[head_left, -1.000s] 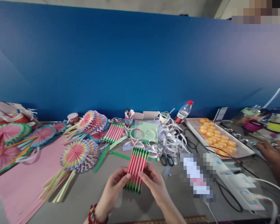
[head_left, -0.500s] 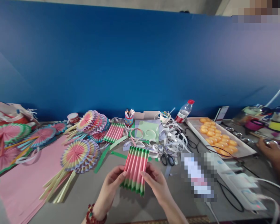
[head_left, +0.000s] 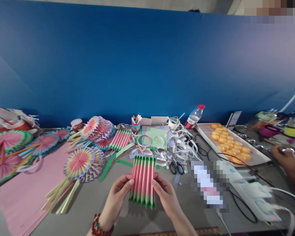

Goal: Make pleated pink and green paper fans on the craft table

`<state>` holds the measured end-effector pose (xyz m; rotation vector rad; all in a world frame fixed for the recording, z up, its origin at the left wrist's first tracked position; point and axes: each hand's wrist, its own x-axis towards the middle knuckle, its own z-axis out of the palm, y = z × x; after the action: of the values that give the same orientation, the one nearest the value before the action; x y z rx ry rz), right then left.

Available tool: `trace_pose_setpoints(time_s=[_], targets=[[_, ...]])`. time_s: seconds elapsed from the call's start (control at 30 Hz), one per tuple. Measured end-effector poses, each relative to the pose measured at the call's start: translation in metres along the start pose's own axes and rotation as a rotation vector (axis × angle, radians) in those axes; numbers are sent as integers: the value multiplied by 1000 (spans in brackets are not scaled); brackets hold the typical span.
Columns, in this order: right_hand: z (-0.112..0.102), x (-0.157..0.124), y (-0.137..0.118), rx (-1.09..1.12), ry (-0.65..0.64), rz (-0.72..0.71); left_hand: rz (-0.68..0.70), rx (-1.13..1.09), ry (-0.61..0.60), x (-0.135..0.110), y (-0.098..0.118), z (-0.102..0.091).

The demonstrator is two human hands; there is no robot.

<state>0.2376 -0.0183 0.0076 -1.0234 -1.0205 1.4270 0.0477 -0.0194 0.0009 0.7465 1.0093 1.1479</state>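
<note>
- While pink sheets (head_left: 26, 193) lie well left of your fingers, a fan (head_left: 78, 164) sits nearer them.
- Between your fingers is the pleated paper (head_left: 143, 182); your left hand (head_left: 120, 191) and right hand (head_left: 166, 191) each pinch one side edge. Pulling apart too hard could flatten or tear its folds.
- Just past your right fingers lie scissors (head_left: 174, 162), which a stray sweep might knock.
- Beyond your left fingertips lies a green strip (head_left: 125, 162).
</note>
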Motion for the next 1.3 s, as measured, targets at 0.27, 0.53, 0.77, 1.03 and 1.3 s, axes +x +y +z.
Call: trace_pose_setpoints(time_s=[0.27,0.53,0.77,1.03,1.3], targets=[[-6,0,14,-30,93,-48,-7,-12,80,-1,1,0],[-1,0,17,67,168,-28,-24,-114,76,-2,2,-1],[-5,0,25,66,187,-20,-45,-177,116,-1,0,-1],[-8,2,28,-43,229,-73,-37,-159,96,0,-2,-2],[-12,4,7,-545,248,-365,-12,-3,107,2,0,-5]])
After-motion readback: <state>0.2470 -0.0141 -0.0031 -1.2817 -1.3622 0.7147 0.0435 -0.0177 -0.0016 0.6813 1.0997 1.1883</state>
